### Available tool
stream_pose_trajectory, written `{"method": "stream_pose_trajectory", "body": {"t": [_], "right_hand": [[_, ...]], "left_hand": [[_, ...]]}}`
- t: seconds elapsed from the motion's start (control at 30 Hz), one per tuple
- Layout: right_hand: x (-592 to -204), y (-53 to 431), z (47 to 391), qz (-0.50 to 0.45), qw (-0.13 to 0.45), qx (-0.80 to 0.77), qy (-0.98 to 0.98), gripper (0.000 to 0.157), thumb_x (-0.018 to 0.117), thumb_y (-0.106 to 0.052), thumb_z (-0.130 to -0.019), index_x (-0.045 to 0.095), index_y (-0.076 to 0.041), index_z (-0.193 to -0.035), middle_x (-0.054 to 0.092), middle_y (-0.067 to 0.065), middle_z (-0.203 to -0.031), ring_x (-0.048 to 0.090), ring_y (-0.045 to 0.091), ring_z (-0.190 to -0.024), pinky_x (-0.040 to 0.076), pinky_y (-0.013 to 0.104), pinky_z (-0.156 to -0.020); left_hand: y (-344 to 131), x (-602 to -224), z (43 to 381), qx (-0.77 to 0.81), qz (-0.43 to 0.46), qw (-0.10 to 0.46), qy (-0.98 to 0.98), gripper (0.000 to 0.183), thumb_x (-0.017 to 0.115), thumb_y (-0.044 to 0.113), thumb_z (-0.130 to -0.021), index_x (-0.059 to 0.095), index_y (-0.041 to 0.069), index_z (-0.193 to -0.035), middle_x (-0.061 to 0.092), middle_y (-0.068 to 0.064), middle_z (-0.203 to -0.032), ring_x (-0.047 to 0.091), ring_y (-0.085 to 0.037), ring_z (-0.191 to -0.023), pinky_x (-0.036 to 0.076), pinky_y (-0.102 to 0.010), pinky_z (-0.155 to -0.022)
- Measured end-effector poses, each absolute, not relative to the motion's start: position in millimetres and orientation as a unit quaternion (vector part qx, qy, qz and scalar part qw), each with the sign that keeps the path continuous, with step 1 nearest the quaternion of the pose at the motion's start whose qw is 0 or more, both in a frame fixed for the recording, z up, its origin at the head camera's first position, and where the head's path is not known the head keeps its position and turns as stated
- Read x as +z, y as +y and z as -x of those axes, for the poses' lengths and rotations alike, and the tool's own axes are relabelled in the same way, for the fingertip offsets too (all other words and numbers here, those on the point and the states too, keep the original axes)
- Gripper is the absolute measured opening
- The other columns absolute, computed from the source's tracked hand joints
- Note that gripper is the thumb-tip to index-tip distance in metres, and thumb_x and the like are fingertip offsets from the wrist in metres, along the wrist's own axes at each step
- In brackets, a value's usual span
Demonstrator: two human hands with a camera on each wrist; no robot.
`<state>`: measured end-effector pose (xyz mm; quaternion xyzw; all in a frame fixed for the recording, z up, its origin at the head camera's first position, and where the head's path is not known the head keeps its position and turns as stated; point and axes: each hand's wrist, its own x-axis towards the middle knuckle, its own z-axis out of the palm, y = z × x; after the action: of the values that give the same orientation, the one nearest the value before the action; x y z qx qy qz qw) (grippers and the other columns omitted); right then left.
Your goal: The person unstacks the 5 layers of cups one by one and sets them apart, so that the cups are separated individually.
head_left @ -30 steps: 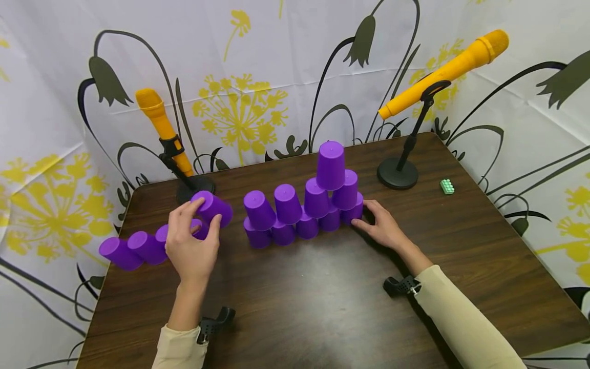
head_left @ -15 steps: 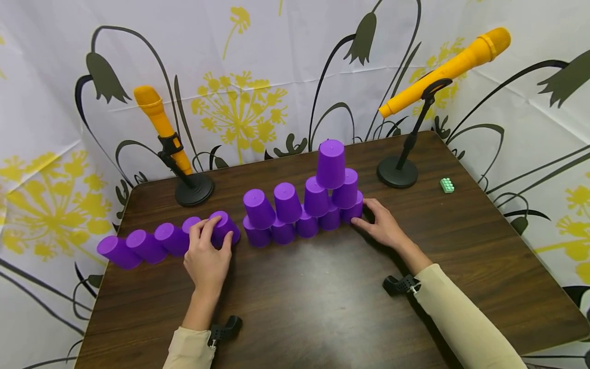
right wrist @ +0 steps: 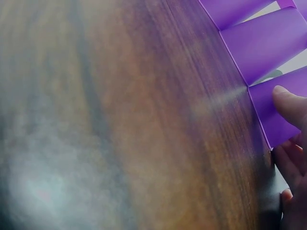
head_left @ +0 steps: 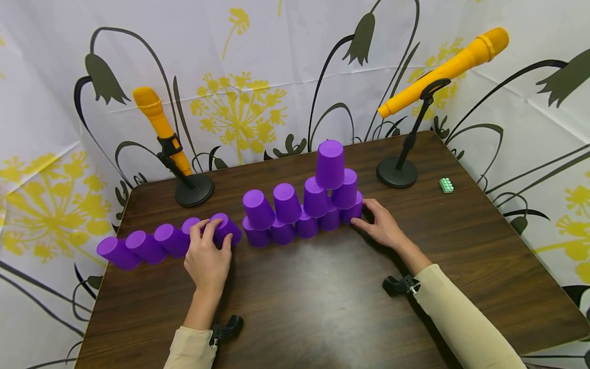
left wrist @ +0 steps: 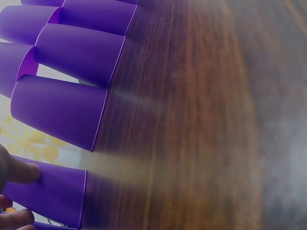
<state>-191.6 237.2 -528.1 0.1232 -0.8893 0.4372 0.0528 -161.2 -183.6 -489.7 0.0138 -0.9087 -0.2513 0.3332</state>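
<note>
Between thumb and fingers, my left hand [head_left: 207,261] grips an upside-down purple cup [head_left: 227,229], standing on the table at the right end of a row of similar cups. The left wrist view has the thumb on the wall of this cup [left wrist: 60,196], its rim at the wood. To its right is a stack of purple cups: a bottom row, cups [head_left: 287,202] on a second level, and one top cup [head_left: 330,164] at the right. My right hand [head_left: 381,225] holds the bottom row's rightmost cup [head_left: 354,210], thumb in front, fingers behind.
Two yellow microphones stand at the back, the left microphone [head_left: 159,120] and the right microphone [head_left: 447,72], on round black bases. A small green toy brick [head_left: 446,185] lies on the right side of the brown wooden table [head_left: 313,297]. A patterned cloth [head_left: 258,61] hangs behind.
My left hand has brought its cup down from above the left row, rightwards, onto the table between that row and the stack. The right hand stays at its cup.
</note>
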Motion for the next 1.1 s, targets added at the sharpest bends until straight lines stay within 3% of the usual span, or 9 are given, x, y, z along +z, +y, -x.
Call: {"method": "stream_pose_trajectory", "body": {"t": [0.4, 0.63, 0.8, 0.93, 1.1], "right_hand": [[-527.4, 237.4, 190.8, -0.126, 0.055, 0.44, -0.888, 0.054, 0.074, -0.025, -0.089, 0.055, -0.003, -0.134, 0.055, 0.015, -0.132, 0.049, 0.032, -0.126, 0.035, 0.05, -0.106], [-527.1, 237.6, 191.5, -0.125, 0.054, 0.439, -0.888, 0.055, 0.074, -0.026, -0.089, 0.054, -0.004, -0.134, 0.055, 0.014, -0.132, 0.049, 0.031, -0.127, 0.035, 0.05, -0.107], [-527.4, 238.0, 190.8, -0.125, 0.055, 0.44, -0.888, 0.055, 0.074, -0.027, -0.089, 0.054, -0.004, -0.135, 0.054, 0.015, -0.133, 0.049, 0.031, -0.127, 0.035, 0.051, -0.107], [-528.2, 238.2, 190.1, -0.124, 0.055, 0.439, -0.888, 0.055, 0.074, -0.027, -0.089, 0.054, -0.004, -0.135, 0.055, 0.015, -0.133, 0.049, 0.031, -0.127, 0.035, 0.051, -0.107], [-527.0, 237.6, 191.0, -0.126, 0.058, 0.441, -0.887, 0.055, 0.075, -0.026, -0.088, 0.054, -0.004, -0.135, 0.055, 0.014, -0.132, 0.049, 0.031, -0.126, 0.035, 0.05, -0.107]], "left_hand": [[-184.8, -478.5, 156.7, -0.255, -0.005, 0.358, -0.898, 0.046, 0.088, 0.014, -0.072, 0.07, 0.015, -0.115, 0.06, -0.008, -0.122, 0.066, -0.041, -0.086, 0.049, -0.056, -0.056], [-165.9, -437.9, 158.4, -0.314, 0.055, 0.433, -0.843, 0.034, 0.077, 0.015, -0.08, 0.072, 0.014, -0.114, 0.062, -0.006, -0.119, 0.066, -0.024, -0.086, 0.052, -0.037, -0.061], [-130.0, -394.9, 162.6, -0.402, 0.174, 0.464, -0.77, 0.031, 0.071, 0.012, -0.084, 0.07, 0.006, -0.114, 0.063, -0.013, -0.114, 0.063, -0.025, -0.095, 0.052, -0.03, -0.071], [-95.0, -365.5, 166.6, -0.422, 0.263, 0.436, -0.75, 0.036, 0.068, 0.013, -0.086, 0.066, 0.004, -0.12, 0.062, -0.015, -0.118, 0.06, -0.027, -0.102, 0.05, -0.033, -0.078], [-55.7, -348.7, 173.6, -0.399, 0.312, 0.348, -0.789, 0.052, 0.071, 0.014, -0.086, 0.056, 0.011, -0.136, 0.055, -0.01, -0.13, 0.055, -0.024, -0.118, 0.049, -0.037, -0.087]]}}
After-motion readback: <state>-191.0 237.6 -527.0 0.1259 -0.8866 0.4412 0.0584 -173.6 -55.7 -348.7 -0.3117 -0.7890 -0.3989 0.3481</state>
